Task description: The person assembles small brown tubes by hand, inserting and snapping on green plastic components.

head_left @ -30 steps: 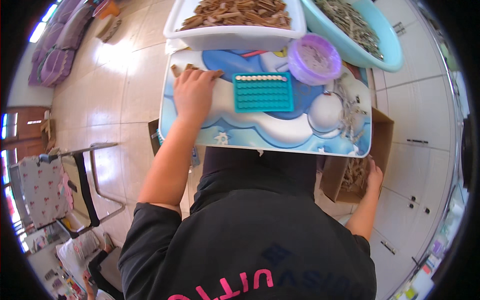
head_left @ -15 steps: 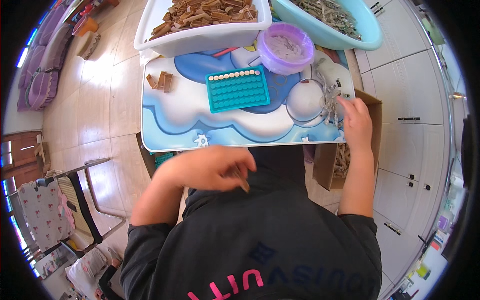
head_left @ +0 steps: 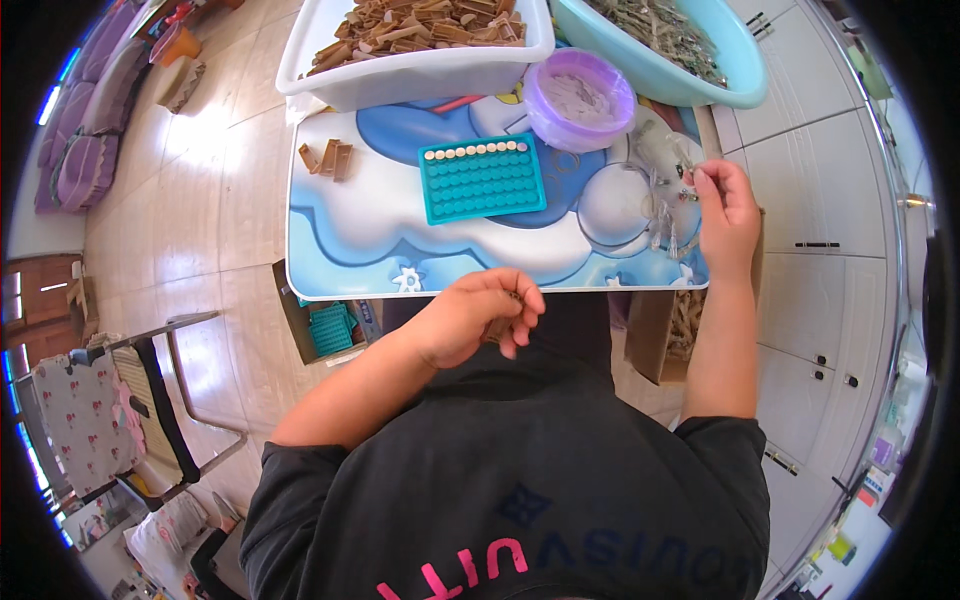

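Fingers of the right hand (head_left: 730,217) pinch a tiny bit (head_left: 688,175), right of the frame; the left hand (head_left: 475,318), in the middle, curls round a mostly hidden brown piece (head_left: 515,298). Picking from the clear bits (head_left: 662,222) on the bench (head_left: 370,222) seems the step, and the next move needs a light hold.

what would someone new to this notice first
Probably the teal tray on the patterned table, with pale discs lining its far edge. Behind it, to the left, a white tub is heaped with brown pieces. The right hand is beside clear strands near the table's right edge.
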### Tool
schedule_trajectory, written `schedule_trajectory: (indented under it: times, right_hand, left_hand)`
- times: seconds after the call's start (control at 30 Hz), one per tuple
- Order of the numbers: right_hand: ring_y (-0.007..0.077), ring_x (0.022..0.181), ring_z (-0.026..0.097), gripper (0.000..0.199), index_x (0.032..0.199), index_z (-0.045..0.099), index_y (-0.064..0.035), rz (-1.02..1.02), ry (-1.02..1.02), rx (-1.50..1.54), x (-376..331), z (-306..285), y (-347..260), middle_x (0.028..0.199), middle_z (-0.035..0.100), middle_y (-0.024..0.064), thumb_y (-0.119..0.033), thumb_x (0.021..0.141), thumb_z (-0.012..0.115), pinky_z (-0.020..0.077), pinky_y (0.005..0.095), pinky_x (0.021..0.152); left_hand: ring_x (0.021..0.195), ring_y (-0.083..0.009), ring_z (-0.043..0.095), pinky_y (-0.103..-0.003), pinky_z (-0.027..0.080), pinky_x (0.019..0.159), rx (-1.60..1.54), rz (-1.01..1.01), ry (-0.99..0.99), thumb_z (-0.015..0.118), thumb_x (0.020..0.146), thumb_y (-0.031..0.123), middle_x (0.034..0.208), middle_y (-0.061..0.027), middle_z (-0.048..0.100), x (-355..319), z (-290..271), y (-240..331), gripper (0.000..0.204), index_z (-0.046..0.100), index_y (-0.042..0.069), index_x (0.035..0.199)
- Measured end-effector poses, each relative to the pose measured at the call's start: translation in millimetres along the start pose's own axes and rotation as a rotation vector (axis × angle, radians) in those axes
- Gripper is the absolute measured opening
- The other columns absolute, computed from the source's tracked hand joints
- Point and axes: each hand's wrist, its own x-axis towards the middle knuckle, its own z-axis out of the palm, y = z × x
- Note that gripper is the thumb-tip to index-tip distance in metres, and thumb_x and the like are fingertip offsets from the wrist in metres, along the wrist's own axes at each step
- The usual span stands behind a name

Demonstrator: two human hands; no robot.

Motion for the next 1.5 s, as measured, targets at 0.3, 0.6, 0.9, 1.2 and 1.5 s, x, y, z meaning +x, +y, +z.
schedule_trajectory:
  times: [0.3,0.6,0.9,1.2,1.5]
  right_hand:
    - [0.011,0.076,0.057,0.009,0.089,0.057,0.0011,0.01,-0.221,0.369,-83.6,57.5,-46.7,0.083,0.061,0.0057,0.0,0.082,0.063,0.0449,0.0234,0.069]
    - [0.0166,0.064,0.057,0.011,0.081,0.06,-0.0025,0.036,-0.659,0.217,-104.4,61.8,-51.7,0.073,0.06,0.0069,-0.002,0.075,0.068,0.0432,0.0253,0.059]
    - [0.0268,0.069,0.06,0.012,0.084,0.062,-0.0021,-0.194,-0.471,-0.125,-78.4,76.6,-56.8,0.078,0.061,0.0098,-0.004,0.073,0.066,0.0455,0.0325,0.059]
    - [0.0242,0.073,0.061,0.022,0.088,0.062,-0.0035,-0.757,-0.431,-0.319,-66.6,89.2,-54.4,0.079,0.062,0.0077,-0.005,0.066,0.064,0.0486,0.034,0.062]
    - [0.0257,0.07,0.061,0.021,0.088,0.062,-0.0042,-0.536,-0.492,-0.145,-67.6,88.9,-56.4,0.077,0.062,0.0085,-0.001,0.067,0.066,0.0484,0.0346,0.06]
  left_hand:
    - [0.052,-0.0054,0.04,-0.019,0.031,0.039,-0.336,0.068,-0.009,0.039,0.096,0.029,0.099,-0.01,0.061,21.6,14.4,7.7,0.041,0.049,0.0,0.122]
    - [0.048,-0.0044,0.039,-0.017,0.028,0.038,-0.319,0.177,0.064,0.04,0.097,0.026,0.08,-0.0033,0.058,15.3,-8.0,6.8,0.035,0.051,0.0,0.117]
    - [0.051,-0.0031,0.041,-0.018,0.033,0.045,0.562,0.207,0.324,0.044,0.096,0.025,0.062,0.0021,0.051,1.2,4.3,11.3,0.03,0.061,0.002,0.104]
    - [0.058,-0.0138,0.054,-0.029,0.044,0.057,0.73,0.146,0.276,0.045,0.094,0.024,0.063,-0.0062,0.054,-6.0,13.9,13.3,0.027,0.06,0.001,0.095]
    - [0.058,-0.0104,0.05,-0.027,0.042,0.055,0.786,0.17,0.276,0.044,0.096,0.026,0.061,-0.0033,0.053,-6.2,16.7,10.4,0.028,0.054,0.001,0.088]
